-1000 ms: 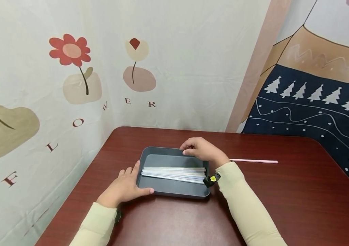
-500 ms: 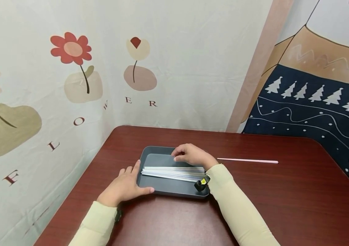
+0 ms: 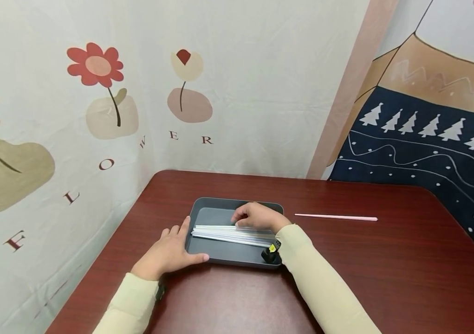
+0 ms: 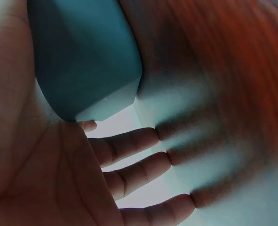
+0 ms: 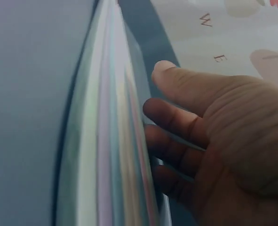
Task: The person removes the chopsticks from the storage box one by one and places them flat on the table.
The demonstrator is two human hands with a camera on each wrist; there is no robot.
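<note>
A dark grey rectangular tray (image 3: 220,256) stands on the table, with a bundle of long, thin pastel strips (image 3: 228,235) lying lengthwise in it. My left hand (image 3: 172,253) is at the tray's left end, thumb along the front rim and fingers spread. In the left wrist view the tray's corner (image 4: 89,61) sits between thumb and straight fingers. Over the tray's right half, my right hand (image 3: 257,217) reaches down to the far side of the bundle. The right wrist view shows its loosely bent fingers (image 5: 174,146) beside the strips (image 5: 113,141), nothing pinched between them and the thumb.
A thin pink strip (image 3: 337,217) lies on the reddish-brown table (image 3: 387,269), right of the tray. Printed cloth (image 3: 257,93) hangs behind and left of the table. A dark blue patterned cloth (image 3: 420,153) is at the right.
My right hand has moved left and then down, from above the tray's far rim to the far edge of the strips. The left hand and tray have stayed put.
</note>
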